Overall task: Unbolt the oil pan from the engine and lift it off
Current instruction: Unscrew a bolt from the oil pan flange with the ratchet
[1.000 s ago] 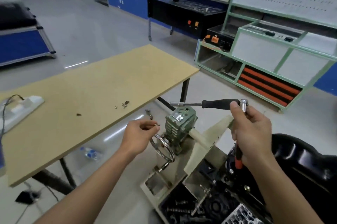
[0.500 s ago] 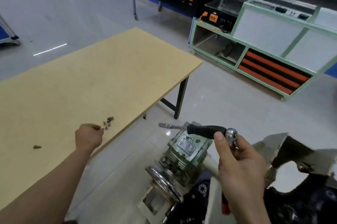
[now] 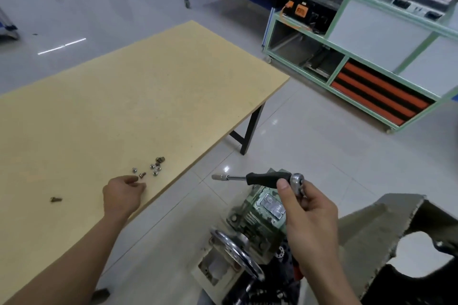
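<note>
the black oil pan (image 3: pixel 409 287) was a blurred dark mass at the lower right; the right hand (image 3: pixel 307 215) had thumb and fingers clamped round the head of one ratchet (image 3: pixel 267 178), its handle pointing left above the green gearbox (image 3: pixel 257 215); the left hand (image 3: pixel 122 195) rested by the bench's (image 3: pixel 124 94) near edge, fingers curled, their hold unclear; about seven bolts (image 3: pixel 151 168) lay just beyond; one stray bolt (image 3: pixel 55 199) lay apart, leftward.

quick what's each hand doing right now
Left hand: fingers curled over the table beside the loose bolts; cannot tell if it holds one.
Right hand: grips the ratchet wrench at its head.
</note>
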`<state>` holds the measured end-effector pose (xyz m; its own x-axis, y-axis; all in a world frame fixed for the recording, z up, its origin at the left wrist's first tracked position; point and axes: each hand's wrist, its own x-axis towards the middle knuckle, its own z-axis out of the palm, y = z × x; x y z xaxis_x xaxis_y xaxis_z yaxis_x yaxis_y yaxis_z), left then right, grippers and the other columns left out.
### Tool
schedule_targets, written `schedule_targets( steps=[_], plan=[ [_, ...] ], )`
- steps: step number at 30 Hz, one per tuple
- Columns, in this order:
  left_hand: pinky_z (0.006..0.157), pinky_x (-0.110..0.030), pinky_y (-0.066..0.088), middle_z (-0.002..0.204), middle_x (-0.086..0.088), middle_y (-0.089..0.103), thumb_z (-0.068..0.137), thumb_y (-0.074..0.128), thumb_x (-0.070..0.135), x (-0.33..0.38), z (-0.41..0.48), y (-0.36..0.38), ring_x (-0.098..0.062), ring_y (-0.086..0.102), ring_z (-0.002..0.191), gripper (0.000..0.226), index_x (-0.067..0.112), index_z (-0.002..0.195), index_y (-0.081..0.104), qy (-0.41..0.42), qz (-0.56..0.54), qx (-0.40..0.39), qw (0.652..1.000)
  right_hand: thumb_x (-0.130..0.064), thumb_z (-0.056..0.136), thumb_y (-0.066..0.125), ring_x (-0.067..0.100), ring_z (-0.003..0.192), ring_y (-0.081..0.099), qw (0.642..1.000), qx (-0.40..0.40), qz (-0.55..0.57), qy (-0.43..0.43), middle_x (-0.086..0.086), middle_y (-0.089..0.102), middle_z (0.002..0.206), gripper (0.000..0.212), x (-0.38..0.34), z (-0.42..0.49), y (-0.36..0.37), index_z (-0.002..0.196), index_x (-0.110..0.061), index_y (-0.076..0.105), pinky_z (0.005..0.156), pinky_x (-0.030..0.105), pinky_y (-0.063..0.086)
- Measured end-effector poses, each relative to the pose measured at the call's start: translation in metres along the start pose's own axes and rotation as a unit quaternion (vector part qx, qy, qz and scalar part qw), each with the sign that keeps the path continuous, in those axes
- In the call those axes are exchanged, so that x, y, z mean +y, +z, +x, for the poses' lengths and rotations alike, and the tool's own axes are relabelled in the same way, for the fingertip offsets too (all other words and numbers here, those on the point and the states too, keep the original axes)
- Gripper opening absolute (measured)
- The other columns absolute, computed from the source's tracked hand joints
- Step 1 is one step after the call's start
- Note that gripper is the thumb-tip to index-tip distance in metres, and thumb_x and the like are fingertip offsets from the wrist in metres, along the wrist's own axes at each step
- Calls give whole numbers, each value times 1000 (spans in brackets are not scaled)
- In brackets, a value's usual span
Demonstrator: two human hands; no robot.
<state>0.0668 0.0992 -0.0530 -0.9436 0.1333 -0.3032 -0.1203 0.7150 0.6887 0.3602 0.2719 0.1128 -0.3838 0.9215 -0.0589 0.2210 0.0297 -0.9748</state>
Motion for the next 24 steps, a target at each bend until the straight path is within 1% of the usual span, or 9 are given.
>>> schedule_targets(
  steps=[5, 7, 8, 10, 14, 16, 18, 21, 24],
  plan=[
    [86, -42, 58, 80, -6, 76, 89, 73, 11, 51, -59, -38, -25, 71, 77, 7, 8, 92, 79, 92, -50, -82, 991, -31, 94, 67, 7, 51, 31, 999, -22, 16, -39, -3, 34, 56, 32, -29, -33, -25, 80, -2, 63, 48, 16, 29],
    [82, -40, 58, 79, 0, 76, 91, 73, 15, 87, -100, -52, -15, 69, 72, 6, 18, 89, 77, 171, -81, -133, 973, -32, 94, 67, 7, 53, 36, 997, -21, 17, -75, 3, 39, 55, 28, -44, -55, -45, 75, -11, 64, 51, 18, 32],
    [81, -37, 58, 81, 4, 76, 92, 74, 18, 107, -125, -57, -9, 69, 74, 6, 23, 90, 76, 219, -96, -162, 957, -31, 94, 67, 4, 51, 35, 995, -14, 15, -96, -4, 38, 53, 27, -51, -67, -57, 70, -20, 65, 49, 15, 30],
    [81, -27, 53, 95, 12, 76, 92, 75, 30, 143, -185, -62, 0, 68, 88, 10, 34, 101, 73, 321, -112, -229, 912, -27, 94, 67, 0, 47, 32, 991, 11, -2, -135, -16, 37, 51, 34, -64, -97, -89, 62, -34, 61, 46, 9, 28],
    [98, -13, 45, 133, 29, 60, 86, 63, 59, 197, -334, -66, 4, 55, 123, 50, 50, 135, 57, 515, -89, -388, 759, -33, 90, 70, 5, 53, 36, 980, 72, -54, -180, -10, 41, 55, 26, -90, -167, -177, 67, -25, 61, 49, 18, 31],
    [107, -7, 35, 144, 28, 53, 93, 65, 46, 212, -404, -62, 10, 44, 133, 54, 47, 145, 50, 585, -67, -440, 677, -38, 88, 70, 20, 55, 48, 974, 94, -99, -182, 7, 54, 60, 27, -102, -200, -226, 77, -14, 66, 54, 34, 42],
    [111, -11, 33, 146, 22, 53, 98, 67, 26, 222, -464, -55, 10, 44, 134, 57, 38, 149, 47, 628, -50, -471, 618, -34, 89, 71, 23, 64, 63, 967, 115, -139, -182, 5, 67, 69, 18, -115, -230, -270, 85, -17, 72, 60, 35, 53],
    [113, -25, 41, 141, 12, 61, 96, 68, 14, 235, -533, -46, 3, 53, 130, 55, 24, 148, 51, 650, -56, -507, 563, -26, 90, 73, 1, 69, 67, 953, 160, -177, -187, -13, 73, 76, 8, -131, -267, -324, 86, -32, 74, 62, 12, 47],
    [109, -34, 48, 132, 8, 68, 95, 69, 10, 243, -584, -37, -4, 62, 122, 50, 20, 142, 58, 672, -73, -517, 525, -31, 89, 72, 10, 69, 66, 943, 170, -232, -169, -8, 72, 75, 6, -134, -293, -370, 88, -26, 75, 64, 27, 51]
  ],
)
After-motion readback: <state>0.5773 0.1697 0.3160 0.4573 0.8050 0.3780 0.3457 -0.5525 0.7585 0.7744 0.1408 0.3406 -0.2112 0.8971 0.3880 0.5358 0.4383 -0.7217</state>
